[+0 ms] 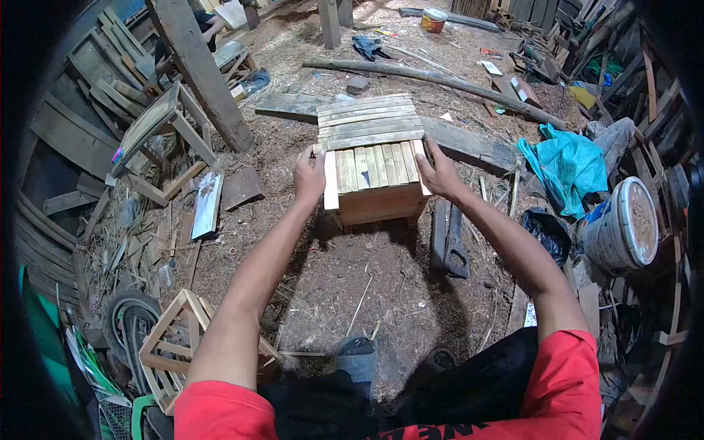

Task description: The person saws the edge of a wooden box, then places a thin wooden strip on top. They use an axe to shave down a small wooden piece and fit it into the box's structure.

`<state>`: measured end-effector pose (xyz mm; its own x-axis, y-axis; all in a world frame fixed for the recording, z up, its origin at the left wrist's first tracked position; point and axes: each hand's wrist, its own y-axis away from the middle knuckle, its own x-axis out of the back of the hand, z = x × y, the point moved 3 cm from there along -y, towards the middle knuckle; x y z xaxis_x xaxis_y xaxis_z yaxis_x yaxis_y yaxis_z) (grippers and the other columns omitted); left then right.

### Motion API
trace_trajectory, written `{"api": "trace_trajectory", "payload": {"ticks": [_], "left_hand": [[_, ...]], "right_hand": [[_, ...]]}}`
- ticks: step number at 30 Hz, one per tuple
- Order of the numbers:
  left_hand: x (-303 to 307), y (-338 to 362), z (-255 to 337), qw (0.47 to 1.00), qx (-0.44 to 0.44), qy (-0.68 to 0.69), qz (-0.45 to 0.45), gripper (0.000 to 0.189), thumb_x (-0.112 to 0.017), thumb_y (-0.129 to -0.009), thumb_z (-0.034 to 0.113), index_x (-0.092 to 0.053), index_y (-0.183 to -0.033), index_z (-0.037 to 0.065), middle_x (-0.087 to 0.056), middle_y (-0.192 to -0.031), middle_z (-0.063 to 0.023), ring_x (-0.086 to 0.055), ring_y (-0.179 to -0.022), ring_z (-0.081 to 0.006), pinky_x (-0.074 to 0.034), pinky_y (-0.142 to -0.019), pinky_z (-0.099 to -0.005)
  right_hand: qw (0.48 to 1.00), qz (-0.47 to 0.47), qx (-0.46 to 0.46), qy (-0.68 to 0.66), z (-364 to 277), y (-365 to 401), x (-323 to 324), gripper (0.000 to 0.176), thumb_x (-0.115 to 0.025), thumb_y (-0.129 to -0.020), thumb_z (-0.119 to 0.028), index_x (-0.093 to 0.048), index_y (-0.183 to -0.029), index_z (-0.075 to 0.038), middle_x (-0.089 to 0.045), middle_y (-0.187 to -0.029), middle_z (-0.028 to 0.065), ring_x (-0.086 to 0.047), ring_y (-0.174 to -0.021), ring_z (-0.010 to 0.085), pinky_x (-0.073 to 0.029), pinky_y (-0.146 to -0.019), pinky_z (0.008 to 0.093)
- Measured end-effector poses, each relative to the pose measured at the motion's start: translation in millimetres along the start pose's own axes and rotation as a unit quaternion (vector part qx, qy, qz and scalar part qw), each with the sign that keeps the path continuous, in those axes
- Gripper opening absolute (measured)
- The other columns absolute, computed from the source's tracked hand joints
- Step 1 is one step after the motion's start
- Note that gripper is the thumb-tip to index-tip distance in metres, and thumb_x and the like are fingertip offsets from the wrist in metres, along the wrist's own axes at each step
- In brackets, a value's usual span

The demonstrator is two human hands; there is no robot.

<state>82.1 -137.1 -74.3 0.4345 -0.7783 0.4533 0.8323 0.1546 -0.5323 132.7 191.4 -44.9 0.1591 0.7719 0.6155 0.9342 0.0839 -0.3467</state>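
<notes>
A small wooden house (381, 209) with a slatted roof (370, 121) stands before me at the middle of the view. Its lower front slope is made of upright slats, with a small dark mark on one of them. My left hand (309, 178) grips the house's left edge just below the roof slats. On the opposite edge, my right hand (440, 172) holds it with the thumb at the front; some of its fingers are hidden behind the side. Close to the house's right foot lies a handsaw (456, 253) on the ground.
Planks (469, 147) and a long pole (433, 79) lie behind the house. To the right are a teal sheet (568, 169) and a white bucket (620, 227). A wooden frame (172, 341) stands at lower left, near a wheel (128, 323). Another person (209, 26) is at upper left beyond a post (202, 77).
</notes>
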Motion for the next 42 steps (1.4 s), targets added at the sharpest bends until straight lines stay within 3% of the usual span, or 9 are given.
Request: {"api": "trace_trajectory", "payload": {"ticks": [7, 13, 19, 22, 25, 28, 42], "left_hand": [[-3.4, -0.4, -4.3, 0.994, 0.065, 0.073, -0.042, 0.033, -0.063, -0.097, 0.023, -0.064, -0.119, -0.002, -0.070, -0.104, -0.0151, -0.068, -0.090, -0.0203, -0.053, -0.078, -0.0346], [-3.5, 2.9, -0.3, 0.992, 0.096, 0.078, -0.003, 0.042, -0.064, -0.096, 0.024, -0.055, -0.127, -0.002, -0.069, -0.106, -0.0174, -0.068, -0.093, -0.0223, -0.054, -0.081, -0.0354], [2.6, 2.8, 10.7, 0.995, 0.082, 0.059, -0.012, 0.042, -0.065, -0.096, 0.026, -0.055, -0.126, -0.002, -0.068, -0.108, -0.0173, -0.068, -0.093, -0.0227, -0.053, -0.082, -0.0356], [4.6, 4.8, 16.1, 0.995, 0.074, 0.074, -0.007, 0.037, -0.063, -0.097, 0.027, -0.059, -0.120, -0.001, -0.070, -0.103, -0.0150, -0.068, -0.091, -0.0212, -0.052, -0.080, -0.0349], [1.1, 0.5, 7.2, 0.990, 0.113, 0.051, -0.063, 0.032, -0.061, -0.099, 0.026, -0.062, -0.114, -0.002, -0.071, -0.095, -0.0133, -0.067, -0.086, -0.0190, -0.051, -0.076, -0.0341], [6.5, 3.5, 19.4, 0.987, 0.119, 0.080, -0.078, 0.034, -0.057, -0.100, 0.032, -0.062, -0.106, -0.002, -0.071, -0.091, -0.0182, -0.069, -0.083, -0.0276, -0.051, -0.075, -0.0416], [4.3, 0.9, 12.8, 0.989, 0.108, 0.059, -0.083, 0.035, -0.057, -0.100, 0.032, -0.063, -0.104, -0.002, -0.072, -0.090, -0.0207, -0.071, -0.082, -0.0317, -0.051, -0.073, -0.0421]], "right_hand": [[0.999, 0.018, 0.027, 0.001, -2.3, -0.1, 1.4, 0.067, -0.052, -0.099, -0.030, -0.026, -0.151, 0.003, -0.053, -0.131, 0.0373, -0.053, -0.124, 0.0477, -0.040, -0.106, 0.0460], [0.999, 0.016, -0.023, 0.020, 5.8, 0.2, -3.0, 0.070, -0.052, -0.099, -0.034, -0.025, -0.152, 0.004, -0.049, -0.137, 0.0365, -0.049, -0.129, 0.0469, -0.038, -0.109, 0.0452], [0.999, -0.005, -0.022, 0.026, 2.8, 0.5, -0.7, 0.071, -0.052, -0.099, -0.034, -0.025, -0.151, 0.005, -0.047, -0.139, 0.0359, -0.047, -0.131, 0.0462, -0.037, -0.111, 0.0438], [1.000, 0.004, -0.009, 0.026, 4.2, 0.0, -2.6, 0.070, -0.051, -0.099, -0.033, -0.025, -0.151, 0.006, -0.048, -0.138, 0.0358, -0.048, -0.131, 0.0459, -0.037, -0.110, 0.0434], [1.000, 0.002, -0.013, 0.015, 0.9, 0.8, -1.8, 0.070, -0.051, -0.099, -0.033, -0.025, -0.152, 0.005, -0.049, -0.137, 0.0358, -0.048, -0.131, 0.0456, -0.037, -0.110, 0.0431], [0.999, -0.016, -0.041, 0.013, -0.8, 0.6, -0.8, 0.071, -0.050, -0.099, -0.034, -0.024, -0.152, 0.005, -0.050, -0.137, 0.0356, -0.048, -0.131, 0.0454, -0.037, -0.110, 0.0426], [1.000, -0.014, -0.022, 0.002, 7.4, -3.0, -5.1, 0.071, -0.050, -0.100, -0.034, -0.021, -0.154, 0.002, -0.049, -0.138, 0.0360, -0.048, -0.131, 0.0457, -0.038, -0.109, 0.0418]]}}
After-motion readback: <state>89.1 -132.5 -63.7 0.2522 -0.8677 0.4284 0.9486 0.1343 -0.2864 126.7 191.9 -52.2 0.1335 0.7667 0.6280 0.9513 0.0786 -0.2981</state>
